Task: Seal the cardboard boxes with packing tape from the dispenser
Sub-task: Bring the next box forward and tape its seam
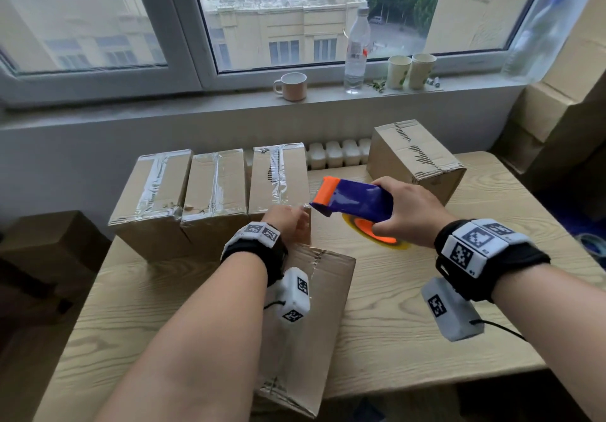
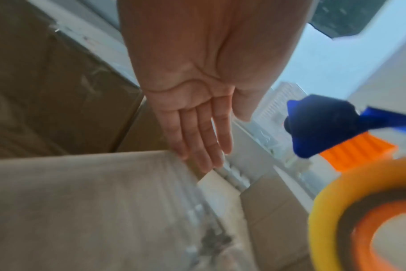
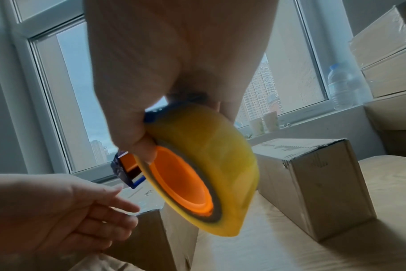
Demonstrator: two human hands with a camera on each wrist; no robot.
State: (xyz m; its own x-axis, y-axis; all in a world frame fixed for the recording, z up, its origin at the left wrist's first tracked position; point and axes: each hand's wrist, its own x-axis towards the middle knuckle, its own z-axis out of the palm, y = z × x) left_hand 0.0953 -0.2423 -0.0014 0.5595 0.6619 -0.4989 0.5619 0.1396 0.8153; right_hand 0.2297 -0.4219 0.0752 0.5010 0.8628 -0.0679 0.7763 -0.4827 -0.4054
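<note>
Tape dispenser (image 1: 354, 200): I'm gripping it in my right hand (image 1: 410, 213), lifted over the table (image 1: 426, 323).
Light, rigid plastic; I'm holding the body, roll (image 3: 204, 165) hanging. Left hand (image 1: 288, 224) is reaching flat-fingered, empty, toward the taped box (image 1: 278, 178).

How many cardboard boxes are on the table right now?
5. Three taped boxes stand side by side at the back left, one untaped box sits back right, one lies nearest under the left arm. More cardboard is stacked off-table at right.
</note>
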